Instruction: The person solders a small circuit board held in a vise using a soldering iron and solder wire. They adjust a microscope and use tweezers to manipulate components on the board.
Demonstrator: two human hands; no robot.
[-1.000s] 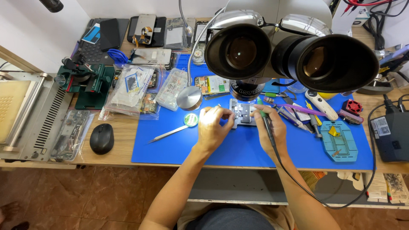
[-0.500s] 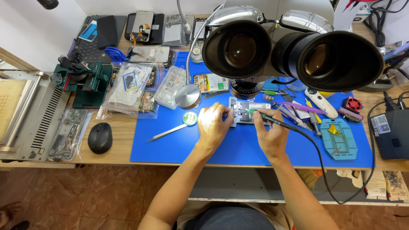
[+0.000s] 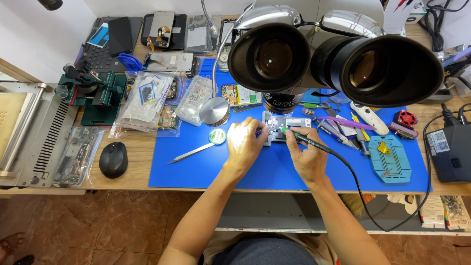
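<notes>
At twelve o'clock on the blue mat (image 3: 206, 172), under the microscope (image 3: 338, 59), a small board holder (image 3: 284, 128) sits. The left hand (image 3: 245, 142) presses it, fingers together; the right hand (image 3: 306, 157) pinches a corded soldering iron (image 3: 304, 140). The board looks fragile: hold it by the edges.

An electronics repair workshop, most likely for phones. Shown by a stereo microscope (image 3: 333, 59) looming over a wooden desk (image 3: 122, 181) covered with a blue work mat (image 3: 206, 169). Opened phones and loose screens (image 3: 162, 29) along the back edge, bagged spare parts (image 3: 147, 100) at the left, tweezers (image 3: 194, 152) and a small round tin (image 3: 217, 136) on the mat. A corded soldering iron (image 3: 306, 140) over a clamped circuit board (image 3: 283, 128), a black power unit (image 3: 451, 152) at the right, a green jig (image 3: 95, 95) and a metal machine (image 3: 29, 132) at the left.
</notes>
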